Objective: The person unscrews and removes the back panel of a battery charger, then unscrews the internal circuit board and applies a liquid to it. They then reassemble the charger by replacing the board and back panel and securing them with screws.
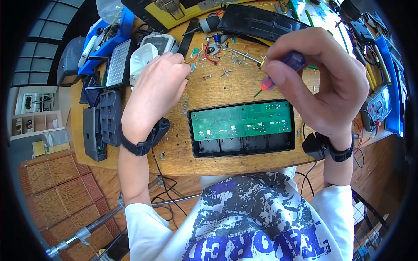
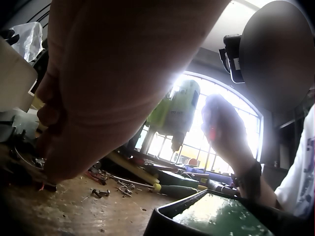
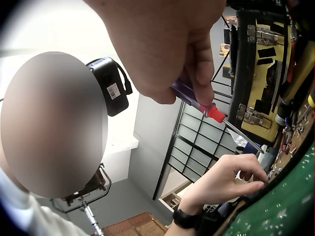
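My right hand [image 1: 322, 78] grips a screwdriver with a purple handle [image 1: 292, 61] and red collar; its shaft points down and left above the far edge of a green circuit board [image 1: 239, 122]. The board lies in a black housing [image 1: 244, 153] near the table's front. To the left of it, my left hand [image 1: 156, 85] is held over the table with bent fingers. The right wrist view shows its thumb and fingertips close together, low by loose screws; whether this left hand [image 3: 221, 179] holds anything cannot be told. Several screws [image 1: 226, 71] lie beyond the housing.
A white container [image 1: 143, 56] stands left of my left hand, with grey plastic parts [image 1: 109, 117] nearer the table's left edge. A black curved cover [image 1: 261, 22] and a yellow-black toolbox [image 1: 174, 11] sit at the back. A multimeter [image 1: 378, 108] is at the right.
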The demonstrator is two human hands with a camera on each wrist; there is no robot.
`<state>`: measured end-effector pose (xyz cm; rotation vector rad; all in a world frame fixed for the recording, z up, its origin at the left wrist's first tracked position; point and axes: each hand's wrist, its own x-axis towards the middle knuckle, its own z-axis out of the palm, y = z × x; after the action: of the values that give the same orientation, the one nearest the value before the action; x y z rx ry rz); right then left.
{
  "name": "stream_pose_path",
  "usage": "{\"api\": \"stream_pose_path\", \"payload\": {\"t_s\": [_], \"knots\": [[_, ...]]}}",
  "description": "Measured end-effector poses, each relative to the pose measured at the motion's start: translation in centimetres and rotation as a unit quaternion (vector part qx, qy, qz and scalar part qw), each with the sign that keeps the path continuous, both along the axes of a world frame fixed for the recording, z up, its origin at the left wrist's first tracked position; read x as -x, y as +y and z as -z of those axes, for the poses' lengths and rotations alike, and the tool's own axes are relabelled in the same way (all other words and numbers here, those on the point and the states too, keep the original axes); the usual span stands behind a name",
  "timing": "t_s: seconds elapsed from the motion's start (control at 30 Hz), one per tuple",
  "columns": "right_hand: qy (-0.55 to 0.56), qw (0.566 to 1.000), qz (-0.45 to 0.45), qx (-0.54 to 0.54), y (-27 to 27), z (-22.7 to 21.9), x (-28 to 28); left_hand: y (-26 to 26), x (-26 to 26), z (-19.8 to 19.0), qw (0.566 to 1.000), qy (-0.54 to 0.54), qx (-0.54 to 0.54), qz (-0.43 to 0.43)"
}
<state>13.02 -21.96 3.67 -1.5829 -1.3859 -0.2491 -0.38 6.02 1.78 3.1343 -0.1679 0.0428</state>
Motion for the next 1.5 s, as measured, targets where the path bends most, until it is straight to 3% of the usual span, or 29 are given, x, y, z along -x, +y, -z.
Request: {"api": "stream_pose_path", "payload": {"t_s": [0.37,0.43,0.53,0.57,0.63,0.7,0.77,0.83,0.93,1.17,1.5], "knots": [[0.035,0.999,-0.012,-0.012,0.6,0.9,0.4,0.6,-1.2,0.4,0.997,-0.006,-0.025,0.076],[0.112,0.981,-0.018,-0.160,1.5,3.9,0.5,0.7,-1.4,0.4,0.996,-0.010,-0.021,0.086],[0.072,0.987,-0.005,-0.142,1.2,3.1,0.3,0.5,-1.7,0.3,0.997,0.004,0.022,0.076],[0.071,0.987,-0.002,-0.141,0.9,2.1,0.2,0.1,-1.6,0.1,0.995,-0.030,0.065,0.075],[0.025,0.999,0.005,-0.029,-0.1,-0.6,-0.1,-1.4,-1.3,-0.7,0.989,-0.063,0.110,0.078],[-0.007,0.999,0.007,-0.031,-0.8,-1.4,-1.0,-4.5,-0.9,-1.8,0.954,-0.097,0.269,0.090],[-0.042,0.999,0.003,-0.031,-1.6,-1.7,-1.1,-7.0,-0.9,-1.8,0.928,-0.096,0.343,0.107],[0.084,0.991,0.055,-0.091,-2.7,-1.6,-0.1,-9.0,-0.8,-1.3,0.912,-0.065,0.391,0.106],[0.057,0.994,0.076,-0.053,-5.7,-1.2,0.0,-10.9,-0.8,-0.7,0.896,-0.029,0.436,0.086],[0.114,0.986,0.117,-0.039,-7.7,0.3,1.1,-12.7,-1.1,-0.1,0.899,-0.011,0.430,0.082],[0.137,0.985,0.083,-0.059,-8.0,2.0,0.9,-13.2,-1.3,0.5,0.896,-0.004,0.438,0.073]]}}
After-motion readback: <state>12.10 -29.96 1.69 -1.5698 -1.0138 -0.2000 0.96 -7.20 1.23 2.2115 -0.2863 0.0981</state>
